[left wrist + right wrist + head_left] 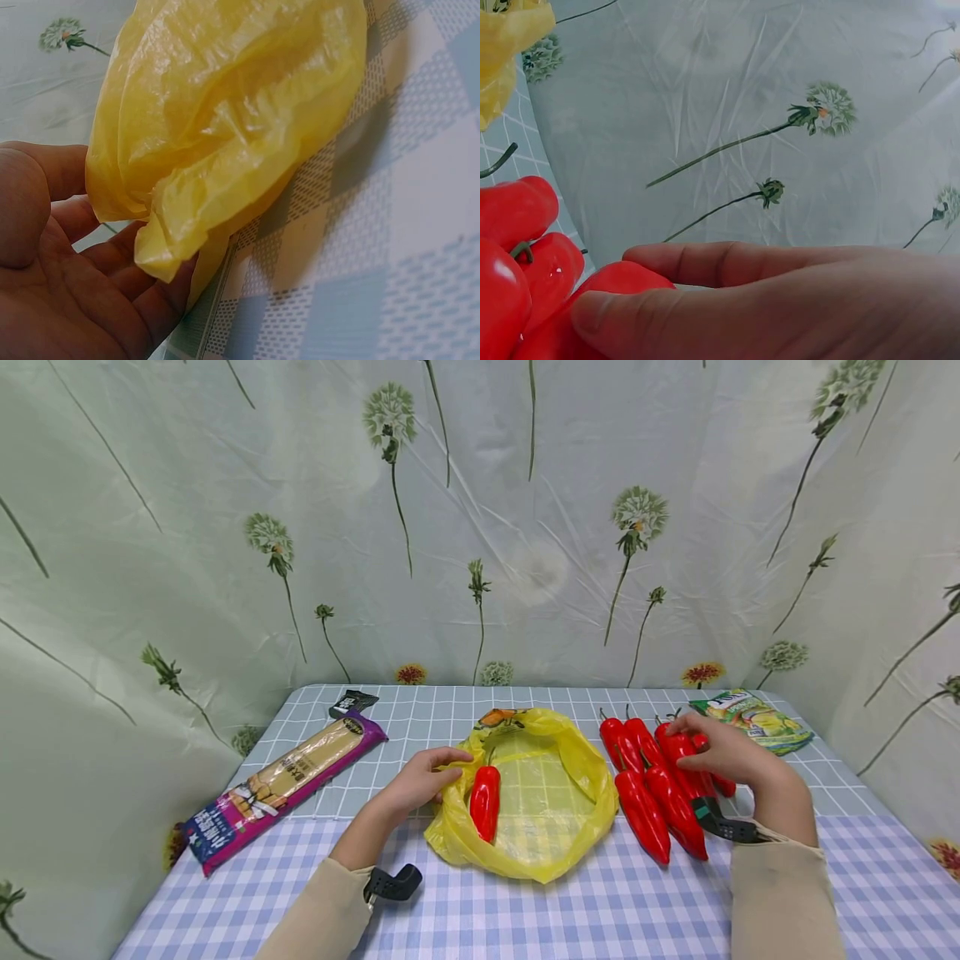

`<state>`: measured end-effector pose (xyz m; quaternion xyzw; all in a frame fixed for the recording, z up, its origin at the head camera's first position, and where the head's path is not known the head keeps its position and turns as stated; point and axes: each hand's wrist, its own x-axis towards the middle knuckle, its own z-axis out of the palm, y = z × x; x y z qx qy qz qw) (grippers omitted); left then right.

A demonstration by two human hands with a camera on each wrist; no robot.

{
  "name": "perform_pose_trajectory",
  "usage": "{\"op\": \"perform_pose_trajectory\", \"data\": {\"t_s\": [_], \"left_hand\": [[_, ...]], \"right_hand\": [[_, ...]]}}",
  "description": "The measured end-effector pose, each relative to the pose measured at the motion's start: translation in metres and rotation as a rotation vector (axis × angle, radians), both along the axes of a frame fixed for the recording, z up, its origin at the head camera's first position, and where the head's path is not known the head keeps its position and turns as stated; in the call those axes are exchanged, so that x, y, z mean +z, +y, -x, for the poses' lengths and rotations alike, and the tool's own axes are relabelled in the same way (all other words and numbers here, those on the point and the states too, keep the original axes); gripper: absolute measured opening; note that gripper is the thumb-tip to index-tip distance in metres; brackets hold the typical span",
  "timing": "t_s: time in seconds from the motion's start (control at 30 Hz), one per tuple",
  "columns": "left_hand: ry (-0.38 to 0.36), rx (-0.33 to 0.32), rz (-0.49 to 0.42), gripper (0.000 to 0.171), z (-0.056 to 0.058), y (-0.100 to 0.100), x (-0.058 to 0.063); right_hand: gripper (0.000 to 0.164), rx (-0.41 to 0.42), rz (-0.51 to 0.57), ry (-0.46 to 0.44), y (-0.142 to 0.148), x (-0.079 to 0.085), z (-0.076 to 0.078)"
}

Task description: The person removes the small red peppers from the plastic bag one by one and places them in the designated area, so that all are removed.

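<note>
A yellow plastic bag lies with its mouth spread wide, and one red pepper rests inside it. My left hand holds the bag's left rim; in the left wrist view, yellow film hides the fingertips. At the right, several glossy red peppers with green stems lie in a close group. Over the back of that group, my right hand grips a red pepper between thumb and fingers. The thumb lies along its near side, the other fingers behind it.
At the left lies a long purple food packet, with a small black packet behind it. A green pouch with yellow print lies beyond my right hand. The checked tablecloth ends at a flower-printed curtain.
</note>
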<state>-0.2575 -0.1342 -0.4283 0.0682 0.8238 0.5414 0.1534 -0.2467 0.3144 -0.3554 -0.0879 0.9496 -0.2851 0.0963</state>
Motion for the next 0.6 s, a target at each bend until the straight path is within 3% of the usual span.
{"op": "perform_pose_trajectory", "data": {"t_s": [0.37,0.6], "left_hand": [[-0.004,-0.001,0.013,0.028,0.0006,-0.0006,-0.0006],[-0.007,-0.004,0.016,0.028,0.0008,-0.0001,-0.0004]], "right_hand": [[0.022,0.013,-0.002,-0.071,0.0044,-0.0033,0.0],[0.022,-0.005,-0.054,-0.067,0.0054,-0.0032,0.001]]}}
